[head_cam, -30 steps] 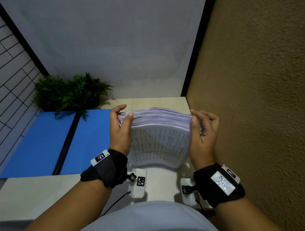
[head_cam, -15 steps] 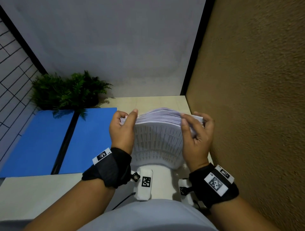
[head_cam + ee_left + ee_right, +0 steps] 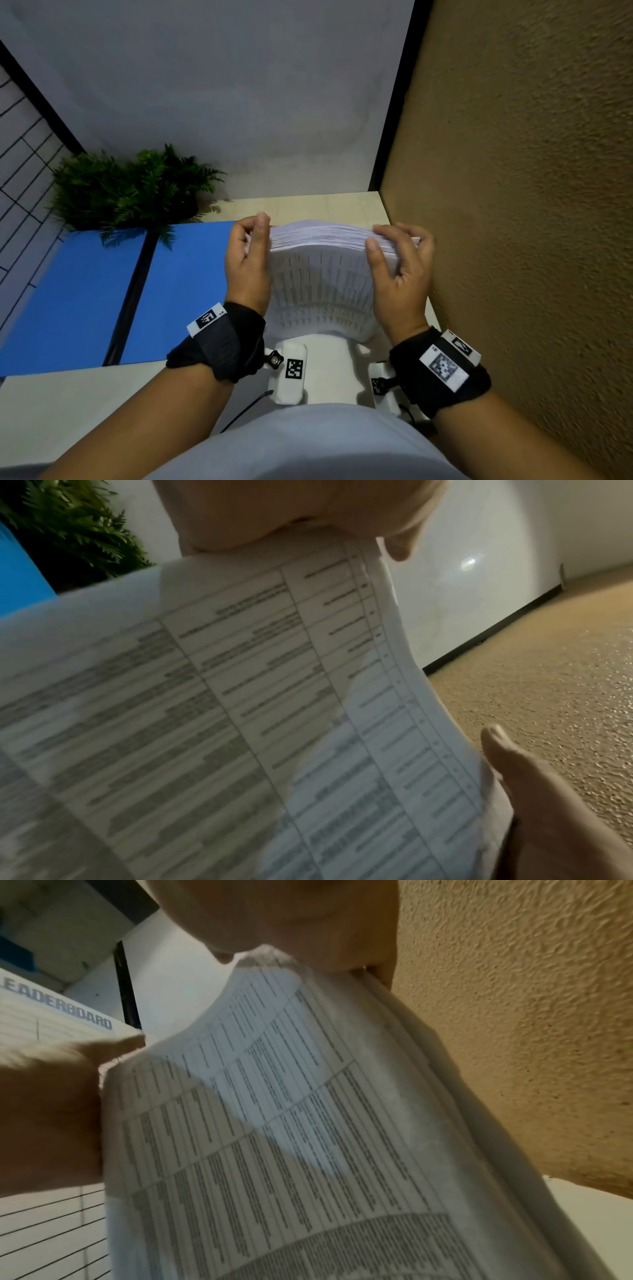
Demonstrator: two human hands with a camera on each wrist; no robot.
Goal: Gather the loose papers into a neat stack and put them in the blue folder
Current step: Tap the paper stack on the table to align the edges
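Both hands grip the papers (image 3: 320, 284) on edge at the table's 3 o'clock: left hand (image 3: 248, 263) and right hand (image 3: 399, 274) curl round the sides. Tap the edges square first; the open folder (image 3: 178, 291) lies at 9 o'clock.

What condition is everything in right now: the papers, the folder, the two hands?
Stack of white printed papers: held on edge, bowed, top edges uneven, bottom on the table.
Blue folder: lying open and flat on the pale table, no papers in it.
Left hand: grips the stack's left side.
Right hand: grips the stack's right side.
Green fern plant: standing behind the folder.
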